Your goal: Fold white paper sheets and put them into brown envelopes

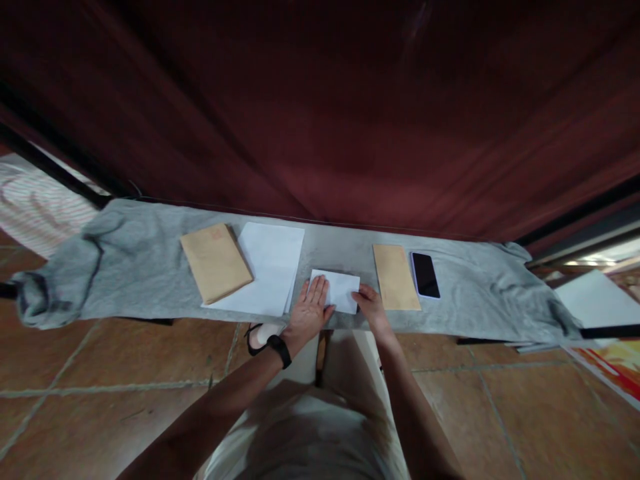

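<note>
1. The left hand (311, 308) lies flat on the left part of a folded white paper (339, 289). Its fingers are stretched out and pressed down on the sheet; they grip nothing.
2. The right hand (369, 301) touches the near right corner of the same paper. Its fingers are bent at the edge, but I cannot tell if they pinch the paper or only press on it.
3. The folded white paper rests on a grey cloth (140, 267) that covers a long narrow surface, near the middle of it and close to the near edge.
4. Just to the right of the paper lies a brown envelope (396, 276), and beside it, further right, a black phone (425, 275) with the screen up.
5. To the left lies a stack of white sheets (273, 263), and a second brown envelope (215, 262) lies partly on top of its left side.
6. The left wrist wears a black watch (280, 349).
7. Behind the surface hangs a dark red curtain (350, 107). The floor (100, 373) below has brown tiles.
</note>
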